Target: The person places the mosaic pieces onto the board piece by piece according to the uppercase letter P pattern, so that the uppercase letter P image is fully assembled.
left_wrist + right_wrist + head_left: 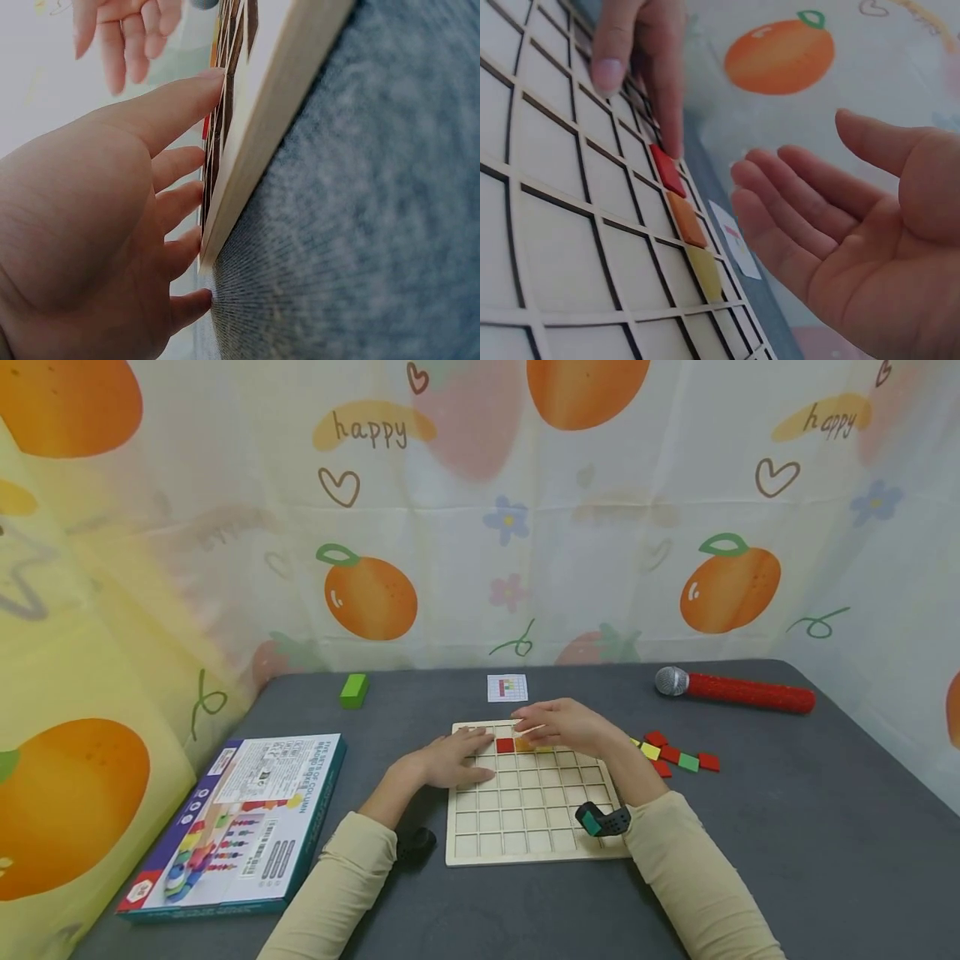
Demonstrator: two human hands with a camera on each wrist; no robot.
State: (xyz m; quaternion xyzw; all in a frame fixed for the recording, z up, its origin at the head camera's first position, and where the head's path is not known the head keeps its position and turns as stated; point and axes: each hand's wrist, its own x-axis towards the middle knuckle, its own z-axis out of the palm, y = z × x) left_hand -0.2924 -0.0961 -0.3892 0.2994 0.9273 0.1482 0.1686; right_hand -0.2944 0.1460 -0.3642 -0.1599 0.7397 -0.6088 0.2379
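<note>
We note L hand (450,760) flat on pale wooden grid board (525,827), fingers straight. R hand (570,728) hovers over red, orange, yellow square tiles (684,217); fingers relaxed, holding nothing.

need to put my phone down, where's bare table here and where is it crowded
Bare grey table lies right of the wooden grid board, nearer than the loose tiles and microphone. Another patch sits between green block and pattern card. The board's far edge, under both hands, is crowded.

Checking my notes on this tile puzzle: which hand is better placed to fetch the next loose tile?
Probably the right hand: it hovers open and empty over the grid board, on the side where the loose tiles lie. The left hand rests flat on the board's left edge, steadying it.
</note>
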